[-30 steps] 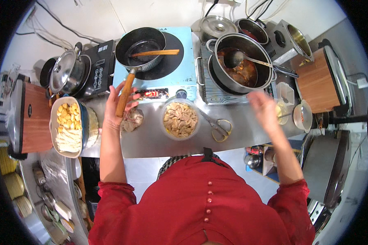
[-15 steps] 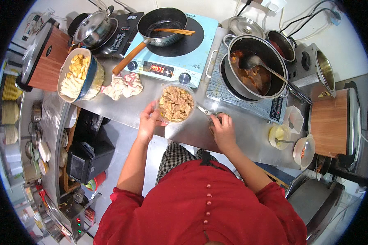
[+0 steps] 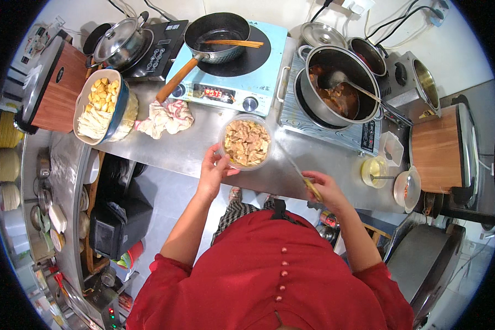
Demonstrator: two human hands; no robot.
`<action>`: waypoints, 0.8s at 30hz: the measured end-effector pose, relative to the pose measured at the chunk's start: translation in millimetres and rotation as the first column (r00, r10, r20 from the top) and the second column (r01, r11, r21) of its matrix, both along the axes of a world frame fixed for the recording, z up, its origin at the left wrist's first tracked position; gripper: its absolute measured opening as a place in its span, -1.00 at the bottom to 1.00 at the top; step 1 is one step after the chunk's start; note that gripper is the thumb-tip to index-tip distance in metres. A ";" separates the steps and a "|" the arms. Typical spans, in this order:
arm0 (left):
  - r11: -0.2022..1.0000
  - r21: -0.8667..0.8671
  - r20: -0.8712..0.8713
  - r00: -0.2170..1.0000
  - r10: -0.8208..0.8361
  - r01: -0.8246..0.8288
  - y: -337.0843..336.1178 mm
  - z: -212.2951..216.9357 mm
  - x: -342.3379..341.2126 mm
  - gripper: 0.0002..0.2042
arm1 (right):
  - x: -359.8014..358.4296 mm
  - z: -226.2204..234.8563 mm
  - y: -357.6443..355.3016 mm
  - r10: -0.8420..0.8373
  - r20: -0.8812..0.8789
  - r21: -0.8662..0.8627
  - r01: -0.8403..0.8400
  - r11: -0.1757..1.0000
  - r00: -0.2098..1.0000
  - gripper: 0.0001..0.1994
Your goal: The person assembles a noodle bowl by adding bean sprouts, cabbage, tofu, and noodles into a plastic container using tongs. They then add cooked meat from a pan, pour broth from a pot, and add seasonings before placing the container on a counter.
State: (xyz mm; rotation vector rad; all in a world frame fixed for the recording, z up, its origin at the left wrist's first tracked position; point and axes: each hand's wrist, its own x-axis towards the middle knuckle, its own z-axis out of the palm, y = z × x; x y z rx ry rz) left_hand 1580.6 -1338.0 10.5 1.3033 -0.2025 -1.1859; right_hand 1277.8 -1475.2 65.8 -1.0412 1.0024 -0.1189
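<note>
Steel counter against white wall, grey floor below.

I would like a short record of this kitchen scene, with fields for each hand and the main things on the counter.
left hand: grips rim of clear bowl of pale food pieces
right hand: holds scissors
blue cooker: dark pan with wooden handle
right of it: large pot with ladle
counter left: patterned cloth

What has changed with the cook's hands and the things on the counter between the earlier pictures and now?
The left hand left the pan handle and took the tub of food. The right hand picked up tongs. Pots and bowls stayed put.
</note>
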 end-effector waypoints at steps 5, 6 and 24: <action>0.997 -0.066 -0.098 0.994 -0.037 0.030 5.2 1.2 -16.1 -0.63 | 26.6 32.9 44.0 0.137 -0.287 -0.630 -0.295 0.718 0.948 -0.50; 0.996 -0.081 -0.086 0.995 -0.049 0.042 5.4 1.7 -17.2 -0.64 | 38.3 33.2 48.7 0.116 -0.343 -0.759 -0.348 0.551 0.932 -0.50; 0.991 -0.044 0.045 0.991 -0.124 0.126 -2.7 -2.2 -6.3 -0.47 | 80.8 51.8 35.8 -0.024 -0.566 -0.732 -0.490 0.473 0.824 -0.54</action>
